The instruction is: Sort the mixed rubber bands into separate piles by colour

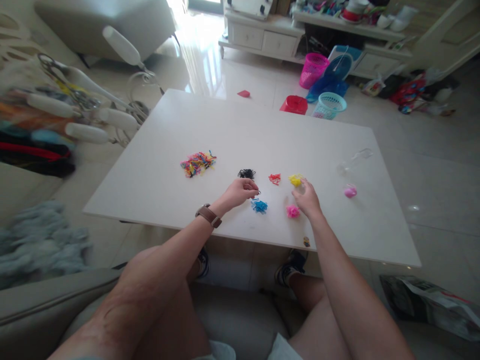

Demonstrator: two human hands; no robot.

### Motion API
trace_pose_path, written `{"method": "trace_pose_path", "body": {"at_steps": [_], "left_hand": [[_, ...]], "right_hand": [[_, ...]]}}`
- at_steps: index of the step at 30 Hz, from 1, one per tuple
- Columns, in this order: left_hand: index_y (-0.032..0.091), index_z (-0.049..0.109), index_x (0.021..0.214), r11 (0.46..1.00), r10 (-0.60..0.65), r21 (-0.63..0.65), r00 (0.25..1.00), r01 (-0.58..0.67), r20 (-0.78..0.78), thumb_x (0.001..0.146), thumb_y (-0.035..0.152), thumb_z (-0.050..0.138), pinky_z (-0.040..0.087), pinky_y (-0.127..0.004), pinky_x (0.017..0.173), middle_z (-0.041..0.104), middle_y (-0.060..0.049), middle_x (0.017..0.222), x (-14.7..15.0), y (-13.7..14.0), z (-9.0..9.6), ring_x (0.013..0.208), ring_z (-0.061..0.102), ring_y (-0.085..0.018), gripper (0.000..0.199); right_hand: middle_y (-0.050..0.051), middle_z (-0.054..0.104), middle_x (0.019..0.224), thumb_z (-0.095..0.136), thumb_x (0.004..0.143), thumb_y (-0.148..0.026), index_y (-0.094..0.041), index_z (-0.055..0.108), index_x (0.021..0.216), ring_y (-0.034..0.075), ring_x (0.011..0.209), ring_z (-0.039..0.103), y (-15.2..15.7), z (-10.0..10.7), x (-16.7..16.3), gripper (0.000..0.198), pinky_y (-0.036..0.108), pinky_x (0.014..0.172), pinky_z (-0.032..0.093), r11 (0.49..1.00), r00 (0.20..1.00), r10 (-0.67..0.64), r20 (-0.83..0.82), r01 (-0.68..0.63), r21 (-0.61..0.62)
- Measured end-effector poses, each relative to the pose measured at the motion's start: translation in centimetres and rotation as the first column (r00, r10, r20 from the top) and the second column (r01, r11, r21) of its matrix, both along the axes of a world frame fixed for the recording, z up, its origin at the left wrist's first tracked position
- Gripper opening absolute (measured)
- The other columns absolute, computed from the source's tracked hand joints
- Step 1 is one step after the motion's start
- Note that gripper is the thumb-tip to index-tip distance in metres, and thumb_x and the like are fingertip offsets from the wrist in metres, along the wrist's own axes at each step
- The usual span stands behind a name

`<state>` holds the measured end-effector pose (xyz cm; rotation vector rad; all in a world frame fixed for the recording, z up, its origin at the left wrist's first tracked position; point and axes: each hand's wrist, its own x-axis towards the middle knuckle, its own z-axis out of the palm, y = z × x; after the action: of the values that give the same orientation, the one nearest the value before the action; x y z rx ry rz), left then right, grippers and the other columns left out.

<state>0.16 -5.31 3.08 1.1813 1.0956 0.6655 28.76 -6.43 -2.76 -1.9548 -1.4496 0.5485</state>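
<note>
Behind the white bench, glossy floor tiles reflect bright light; a white drawer cabinet stands farther beyond it, a grey upholstered seat beyond its left end.

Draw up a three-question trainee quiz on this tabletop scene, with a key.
1. Multiple choice: on which of the person's sides is the watch worn?
A) left
B) right

2. True or false: the blue pile lies closer to the near edge of the table than the black pile does.

3. Fill in the blank: the fingers of the right hand are closest to the ____ pile.

Key: 1 A; 2 true; 3 yellow, as in the yellow pile.
</note>
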Motion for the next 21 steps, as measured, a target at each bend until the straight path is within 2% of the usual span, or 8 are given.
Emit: {"method": "trace_pose_path", "body": {"at_steps": [5,9,13,17,21], "left_hand": [[0.014,0.068,0.078,1.0,0.0,0.008,1.0,0.0,0.001,0.074,0.019,0.074,0.048,-0.024,0.063,0.071,-0.006,0.073,-0.1,0.1,-0.3,0.063,0.062,-0.011,0.009],[0.015,0.07,0.079,0.998,0.048,0.044,0.995,-0.044,-0.092,0.072,0.018,0.073,0.047,-0.024,0.059,0.073,-0.006,0.077,-0.8,0.6,-0.3,0.061,0.065,-0.012,0.008],[0.014,0.068,0.074,0.972,0.237,0.033,0.96,-0.235,-0.151,0.071,0.016,0.071,0.047,-0.024,0.058,0.071,-0.005,0.071,-1.9,1.4,0.1,0.059,0.067,-0.014,0.004],[0.013,0.067,0.072,0.895,0.442,-0.013,0.891,-0.445,-0.107,0.068,0.014,0.072,0.051,-0.027,0.063,0.07,-0.007,0.069,-2.9,2.3,-0.4,0.061,0.069,-0.017,0.007],[0.012,0.068,0.072,0.837,0.539,-0.089,0.841,-0.54,-0.04,0.066,0.012,0.073,0.056,-0.033,0.073,0.07,-0.008,0.071,-3.3,2.8,-1.7,0.063,0.07,-0.018,0.008]], "right_hand": [[0.018,0.053,0.147,0.063,0.073,-0.029,-0.014,0.065,0.12,0.031,0.14,0.046,0.0,1.1,-0.4,0.049,0.049,0.123,0.027,0.999,1.0,-0.007,-0.026,0.008,0.032],[0.018,0.056,0.142,0.064,0.074,-0.028,-0.016,0.068,0.106,0.03,0.137,0.049,-0.1,2.2,-1.1,0.035,0.049,0.122,0.028,0.998,1.0,0.018,-0.021,-0.017,0.06],[0.015,0.059,0.139,0.064,0.074,-0.028,-0.019,0.068,0.096,0.03,0.136,0.05,-0.4,2.8,-1.8,0.024,0.052,0.119,0.034,0.996,0.998,0.048,-0.038,-0.045,0.078],[0.014,0.058,0.14,0.063,0.075,-0.028,-0.02,0.069,0.095,0.03,0.136,0.05,-0.7,3.3,-2.2,0.022,0.053,0.117,0.037,0.995,0.997,0.067,-0.046,-0.063,0.076],[0.014,0.059,0.139,0.064,0.076,-0.028,-0.021,0.07,0.093,0.03,0.133,0.052,-0.9,3.8,-2.4,0.019,0.055,0.116,0.038,0.993,0.996,0.08,-0.043,-0.076,0.087]]}}
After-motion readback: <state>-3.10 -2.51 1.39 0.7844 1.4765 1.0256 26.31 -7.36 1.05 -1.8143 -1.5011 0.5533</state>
